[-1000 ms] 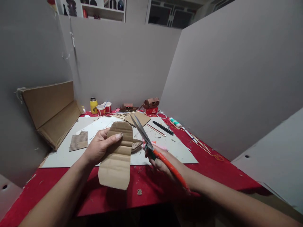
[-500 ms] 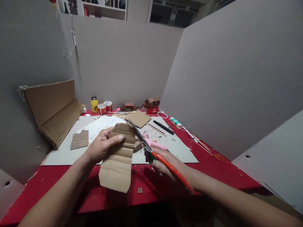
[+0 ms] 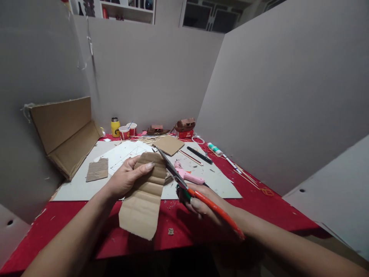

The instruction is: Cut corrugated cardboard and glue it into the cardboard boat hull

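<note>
My left hand point(image 3: 128, 175) grips a long piece of cardboard point(image 3: 141, 209) by its left edge, the thumb lying on top. The piece has crosswise creases and cut corners, and it is tilted over the table's front part. In my right hand point(image 3: 198, 204) is a pair of scissors point(image 3: 211, 206) with orange on the handle. Their blades point up and left, beside the cardboard's upper right edge; whether they touch it I cannot tell. Behind the scissors lies a pink glue gun point(image 3: 190, 176), partly hidden by them.
A white board point(image 3: 72, 191) covers much of the red table point(image 3: 123, 246). On it are a corrugated scrap point(image 3: 97, 169), a cardboard sheet point(image 3: 169, 145) and a black cutter-like tool point(image 3: 199, 154). Model boats point(image 3: 185, 125), cups point(image 3: 124, 133) and a yellow bottle point(image 3: 115, 127) stand behind. Grey panels enclose the table.
The scissors and my right hand have shifted slightly right and down. The cardboard's lower end has swung a little left and down in my left hand.
</note>
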Demonstrator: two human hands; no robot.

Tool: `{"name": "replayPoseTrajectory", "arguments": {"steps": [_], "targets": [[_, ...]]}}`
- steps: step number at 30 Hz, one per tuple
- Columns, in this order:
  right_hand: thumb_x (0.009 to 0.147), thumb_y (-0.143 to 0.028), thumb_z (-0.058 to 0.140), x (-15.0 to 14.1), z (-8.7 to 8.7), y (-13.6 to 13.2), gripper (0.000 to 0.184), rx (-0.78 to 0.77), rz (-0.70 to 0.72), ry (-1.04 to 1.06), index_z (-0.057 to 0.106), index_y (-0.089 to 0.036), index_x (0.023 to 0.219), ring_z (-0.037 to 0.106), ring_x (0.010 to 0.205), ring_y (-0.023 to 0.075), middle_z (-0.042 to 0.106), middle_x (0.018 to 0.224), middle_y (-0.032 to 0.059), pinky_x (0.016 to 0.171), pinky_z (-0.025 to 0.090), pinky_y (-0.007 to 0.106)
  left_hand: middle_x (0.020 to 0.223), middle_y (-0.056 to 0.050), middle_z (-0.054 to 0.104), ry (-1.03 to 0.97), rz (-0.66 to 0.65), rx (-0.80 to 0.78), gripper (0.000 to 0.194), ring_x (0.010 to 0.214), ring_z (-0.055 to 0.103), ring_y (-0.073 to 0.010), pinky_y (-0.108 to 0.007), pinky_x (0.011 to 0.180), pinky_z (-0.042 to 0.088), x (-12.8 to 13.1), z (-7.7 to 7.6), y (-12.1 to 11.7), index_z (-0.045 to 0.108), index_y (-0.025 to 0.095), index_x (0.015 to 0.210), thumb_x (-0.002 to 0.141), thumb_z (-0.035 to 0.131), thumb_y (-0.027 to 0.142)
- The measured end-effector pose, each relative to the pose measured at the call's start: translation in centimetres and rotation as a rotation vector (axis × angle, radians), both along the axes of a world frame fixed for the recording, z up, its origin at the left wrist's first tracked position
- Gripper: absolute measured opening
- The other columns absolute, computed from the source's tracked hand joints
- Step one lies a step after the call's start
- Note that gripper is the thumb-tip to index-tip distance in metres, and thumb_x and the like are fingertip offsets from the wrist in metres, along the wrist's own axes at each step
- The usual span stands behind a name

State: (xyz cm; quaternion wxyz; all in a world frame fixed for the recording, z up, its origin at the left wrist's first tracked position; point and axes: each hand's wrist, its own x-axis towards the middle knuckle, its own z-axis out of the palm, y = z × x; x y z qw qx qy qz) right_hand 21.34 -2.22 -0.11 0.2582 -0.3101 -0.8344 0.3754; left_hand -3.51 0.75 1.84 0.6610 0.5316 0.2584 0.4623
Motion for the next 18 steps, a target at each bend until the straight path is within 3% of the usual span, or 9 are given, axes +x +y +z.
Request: {"name": "replayPoseTrajectory", "arguments": {"steps": [10,18], "targets": [[0.091,-0.064,0.040,-0.3,-1.4,0.3,0.048,-0.047,-0.064,0.072,0.040,-0.021,0.069,0.037,0.055,0.0113,0.044,0.065,-0.0016,0.050,0.033,0.025,0.074,-0.001,0.073,-0.028,0.005,-0.010,0.016,0.067,0.068,-0.0138,-0.023,0.068,0.054,0.1,-0.1,-0.2,0.071,0.018,0.089,0.077,0.074,0.028],[0.090,-0.062,0.044,-0.5,-0.4,-0.4,0.049,-0.084,-0.091,0.081,0.036,-0.022,0.063,0.031,0.049,0.0095,0.037,0.058,-0.0049,0.046,0.029,0.023,0.072,0.000,0.073,-0.064,-0.045,0.021,0.013,0.068,0.068,-0.0122,-0.020,0.066,0.054,0.1,0.3,-0.3,0.071,0.019,0.087,0.077,0.074,0.028]]}}
